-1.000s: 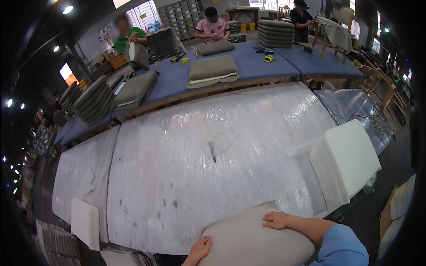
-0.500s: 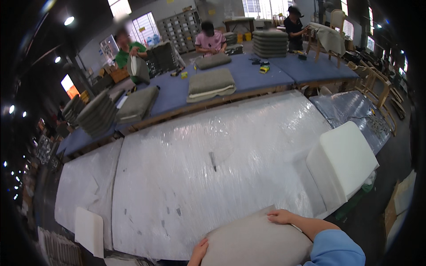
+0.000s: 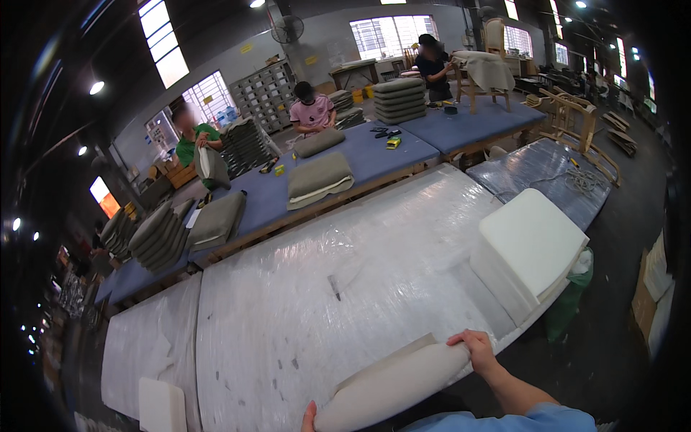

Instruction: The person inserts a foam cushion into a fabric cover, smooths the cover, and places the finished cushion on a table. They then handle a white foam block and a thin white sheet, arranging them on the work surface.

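beige cushion [image 3: 396, 383] is at the near edge of the plastic-wrapped bench [image 3: 389, 281]; left grip [image 3: 309, 417], mostly out of frame, is at its left end, whether closed i cannot tell; right grip [image 3: 475, 348] clasps its right corner, near white foam pads [image 3: 533, 234].

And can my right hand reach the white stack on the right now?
Probably yes, once free: the right hand holds the grey cushion, but nothing visible blocks its way to the white stack.
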`<action>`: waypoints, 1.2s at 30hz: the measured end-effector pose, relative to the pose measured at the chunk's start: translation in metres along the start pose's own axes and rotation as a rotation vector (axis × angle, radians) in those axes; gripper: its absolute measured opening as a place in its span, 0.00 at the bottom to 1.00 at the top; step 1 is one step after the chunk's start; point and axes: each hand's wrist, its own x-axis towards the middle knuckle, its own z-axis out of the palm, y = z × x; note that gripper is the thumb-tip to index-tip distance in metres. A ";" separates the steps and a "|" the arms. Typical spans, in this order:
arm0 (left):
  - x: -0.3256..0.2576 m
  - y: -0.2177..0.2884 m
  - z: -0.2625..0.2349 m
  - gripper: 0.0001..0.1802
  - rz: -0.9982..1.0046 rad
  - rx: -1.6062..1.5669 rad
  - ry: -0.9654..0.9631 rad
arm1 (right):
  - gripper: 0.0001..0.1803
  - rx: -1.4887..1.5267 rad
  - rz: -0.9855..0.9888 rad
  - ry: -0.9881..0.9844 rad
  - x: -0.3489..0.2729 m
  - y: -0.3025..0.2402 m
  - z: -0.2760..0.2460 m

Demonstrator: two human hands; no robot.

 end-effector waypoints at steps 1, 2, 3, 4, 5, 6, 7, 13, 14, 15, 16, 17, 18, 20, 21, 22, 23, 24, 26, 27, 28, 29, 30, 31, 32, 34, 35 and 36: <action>0.009 -0.001 -0.003 0.31 0.019 -0.015 -0.003 | 0.28 -0.048 -0.031 -0.033 0.008 0.001 0.002; 0.019 -0.003 -0.005 0.29 0.038 -0.028 -0.010 | 0.30 0.009 0.020 -0.051 0.016 -0.001 0.003; 0.028 -0.001 -0.008 0.27 0.057 -0.039 -0.016 | 0.32 0.067 0.071 -0.070 0.024 -0.005 0.004; 0.034 0.005 -0.002 0.26 0.026 -0.067 -0.022 | 0.34 0.124 0.118 -0.084 0.030 -0.005 0.003; 0.040 0.001 -0.006 0.26 0.064 -0.040 -0.047 | 0.36 0.152 0.139 -0.109 0.034 -0.002 0.003; 0.046 -0.005 -0.012 0.26 0.104 -0.011 -0.070 | 0.38 0.180 0.160 -0.135 0.036 0.001 0.002; 0.053 -0.012 -0.016 0.26 0.133 0.016 -0.097 | 0.40 0.202 0.185 -0.153 0.036 0.006 0.000; 0.078 -0.023 -0.033 0.22 -0.230 0.034 -0.085 | 0.44 0.234 0.463 -0.235 0.053 0.040 -0.019; 0.081 -0.023 -0.035 0.21 -0.356 0.021 -0.042 | 0.41 0.246 0.501 -0.264 0.054 0.046 -0.023; 0.085 -0.025 -0.034 0.22 -0.383 0.001 -0.085 | 0.39 0.184 0.527 -0.277 0.061 0.050 -0.023; 0.090 -0.027 -0.032 0.22 -0.405 -0.016 -0.131 | 0.38 0.124 0.548 -0.289 0.066 0.054 -0.022; 0.095 -0.028 -0.031 0.23 -0.426 -0.030 -0.182 | 0.36 0.065 0.564 -0.297 0.072 0.060 -0.022; 0.099 -0.030 -0.030 0.24 -0.387 0.013 -0.203 | 0.32 0.104 0.625 -0.297 0.080 0.066 -0.023; 0.106 -0.034 -0.031 0.24 -0.326 0.109 -0.237 | 0.29 0.082 0.631 -0.298 0.092 0.079 -0.016; 0.111 -0.037 -0.028 0.25 -0.333 0.123 -0.258 | 0.28 0.062 0.631 -0.296 0.099 0.085 -0.016; 0.117 -0.038 -0.027 0.26 -0.340 0.139 -0.281 | 0.27 0.008 0.642 -0.263 0.103 0.090 -0.018; 0.122 -0.038 -0.024 0.26 -0.346 0.158 -0.305 | 0.27 -0.039 0.651 -0.231 0.105 0.096 -0.018; 0.129 -0.039 -0.019 0.27 -0.357 0.182 -0.331 | 0.27 -0.086 0.658 -0.192 0.106 0.100 -0.021; 0.134 -0.037 -0.016 0.27 -0.358 0.213 -0.340 | 0.26 -0.032 0.739 -0.211 0.106 0.095 -0.019; 0.137 -0.033 -0.015 0.27 -0.353 0.234 -0.342 | 0.27 -0.002 0.780 -0.218 0.103 0.089 -0.020; 0.132 -0.028 -0.020 0.27 -0.346 0.244 -0.315 | 0.27 0.066 0.824 -0.235 0.095 0.077 -0.016; 0.127 -0.022 -0.023 0.28 -0.334 0.256 -0.296 | 0.28 0.136 0.861 -0.246 0.085 0.062 -0.017; 0.127 -0.015 -0.021 0.28 -0.322 0.275 -0.300 | 0.29 0.213 0.890 -0.234 0.078 0.047 -0.020; 0.132 -0.009 -0.013 0.28 -0.321 0.294 -0.323 | 0.30 0.273 0.867 -0.293 0.072 0.041 -0.026; 0.140 -0.004 -0.001 0.28 -0.322 0.324 -0.356 | 0.31 0.348 0.838 -0.318 0.062 0.042 -0.036; 0.145 0.000 0.025 0.29 -0.335 0.378 -0.411 | 0.33 0.401 0.870 -0.340 0.041 0.058 -0.058; 0.146 -0.002 0.043 0.29 -0.345 0.402 -0.447 | 0.33 0.383 0.930 -0.345 0.038 0.060 -0.070; 0.142 -0.001 0.052 0.29 -0.346 0.429 -0.463 | 0.33 0.367 0.881 -0.361 0.031 0.064 -0.065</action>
